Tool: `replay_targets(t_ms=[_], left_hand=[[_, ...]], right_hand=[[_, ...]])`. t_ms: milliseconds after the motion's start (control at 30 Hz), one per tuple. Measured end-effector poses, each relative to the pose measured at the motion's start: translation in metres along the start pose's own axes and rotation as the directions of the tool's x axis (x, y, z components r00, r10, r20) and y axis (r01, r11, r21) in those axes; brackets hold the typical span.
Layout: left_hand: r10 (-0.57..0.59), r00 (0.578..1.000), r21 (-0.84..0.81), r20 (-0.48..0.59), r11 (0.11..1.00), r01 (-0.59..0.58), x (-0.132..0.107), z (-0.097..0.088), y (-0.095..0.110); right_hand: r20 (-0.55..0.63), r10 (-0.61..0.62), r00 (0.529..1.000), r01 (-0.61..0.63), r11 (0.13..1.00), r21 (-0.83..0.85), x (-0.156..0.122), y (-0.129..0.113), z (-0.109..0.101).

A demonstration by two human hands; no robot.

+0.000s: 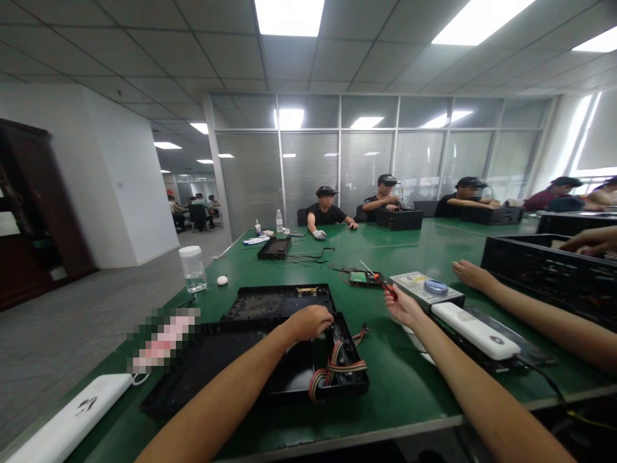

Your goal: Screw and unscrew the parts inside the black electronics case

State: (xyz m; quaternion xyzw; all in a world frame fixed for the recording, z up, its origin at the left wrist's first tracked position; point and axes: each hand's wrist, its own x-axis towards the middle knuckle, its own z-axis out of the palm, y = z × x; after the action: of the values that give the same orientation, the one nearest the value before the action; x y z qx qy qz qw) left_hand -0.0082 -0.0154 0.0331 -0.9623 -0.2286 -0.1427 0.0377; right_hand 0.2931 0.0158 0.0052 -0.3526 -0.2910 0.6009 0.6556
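Note:
My left hand is closed on the far inner edge of an open black device case lying on the green table. A striped ribbon cable loops over the case's right side. My right hand is closed round a red-handled screwdriver whose shaft points up and away. Its tip is near a small green circuit board. A detached black cover panel lies just beyond the case.
A co-worker's arm reaches in from the right, beside a grey drive with a blue tape roll and a white device. A clear jar, a white box, black trays and several seated people are around the table.

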Motion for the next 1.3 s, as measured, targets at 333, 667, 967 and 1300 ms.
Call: replay_targets(t_ms=[333,667,967,1300], left_hand=[[-0.071,0.967,-0.022,0.246,0.997,0.079,-0.041,-0.019,-0.031],[-0.162,0.985,0.025,0.064,0.987,0.161,-0.050,-0.044,-0.047],[-0.261,0.899,0.069,0.352,0.965,0.253,-0.022,-0.022,-0.067],[-0.034,0.971,0.144,0.237,0.990,0.000,-0.019,-0.136,-0.002]], right_hand=[[0.254,-0.252,0.934,0.295,0.945,-0.144,-0.034,0.018,0.052],[0.816,0.180,0.550,0.810,-0.352,-0.469,-0.205,0.035,0.070],[0.747,0.205,0.632,0.771,-0.253,-0.584,-0.221,0.038,0.047],[0.759,0.112,0.641,0.761,-0.219,-0.610,-0.128,0.046,0.068]])
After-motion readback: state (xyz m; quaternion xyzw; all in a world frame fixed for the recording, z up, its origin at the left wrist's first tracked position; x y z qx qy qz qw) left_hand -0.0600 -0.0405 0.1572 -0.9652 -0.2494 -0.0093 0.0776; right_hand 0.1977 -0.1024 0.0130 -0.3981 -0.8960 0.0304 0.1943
